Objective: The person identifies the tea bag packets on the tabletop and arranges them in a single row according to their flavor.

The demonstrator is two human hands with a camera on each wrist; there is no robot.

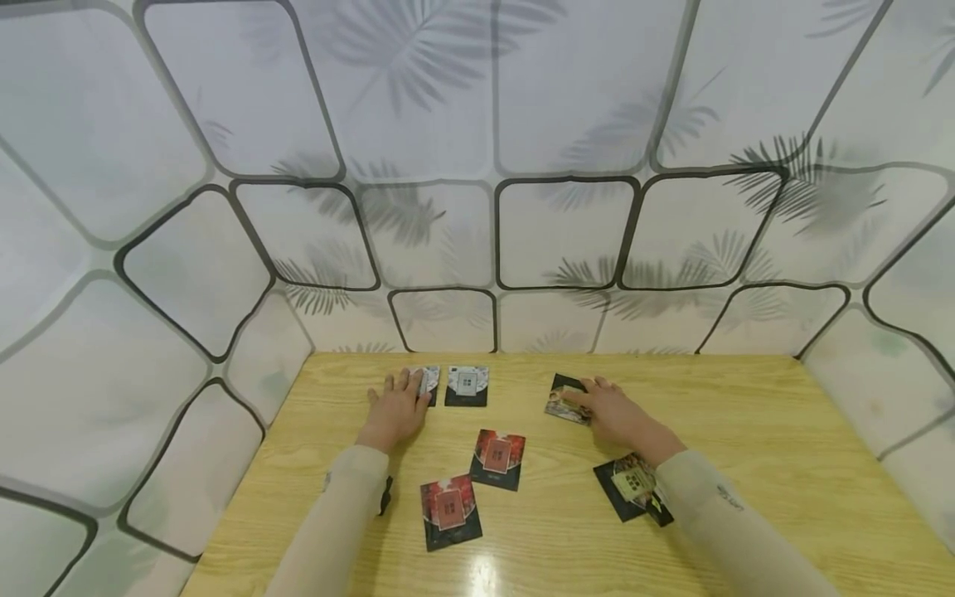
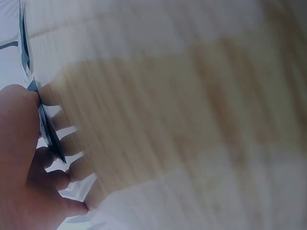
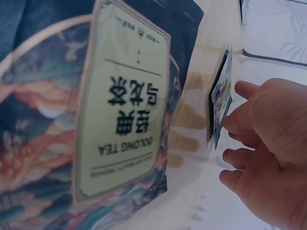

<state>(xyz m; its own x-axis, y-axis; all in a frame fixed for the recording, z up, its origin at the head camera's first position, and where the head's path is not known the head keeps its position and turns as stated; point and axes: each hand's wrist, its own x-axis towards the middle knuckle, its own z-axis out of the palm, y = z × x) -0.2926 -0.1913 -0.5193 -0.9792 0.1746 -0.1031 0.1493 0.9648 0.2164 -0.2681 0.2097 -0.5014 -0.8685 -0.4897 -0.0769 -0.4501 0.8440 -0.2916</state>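
My left hand [image 1: 395,412] rests at the back left with spread fingers, partly covering a white-and-black packet [image 1: 430,385]. In the left wrist view the thumb lies at this packet's edge [image 2: 49,134]. A matching white-and-black packet [image 1: 467,386] lies just to its right. My right hand [image 1: 615,412] touches a dark patterned packet [image 1: 564,400] with its thumb and fingertips, farther right. Nearer me, beside the right sleeve, is a dark tea packet [image 1: 630,485] with a pale label. "OOLONG TEA" is printed on that label [image 3: 127,110] in the right wrist view.
Two red-and-black packets [image 1: 497,458] [image 1: 451,512] lie in the middle of the wooden table [image 1: 552,531], one nearer me and slightly left. A patterned curtain [image 1: 567,240] stands along the table's back edge and both sides.
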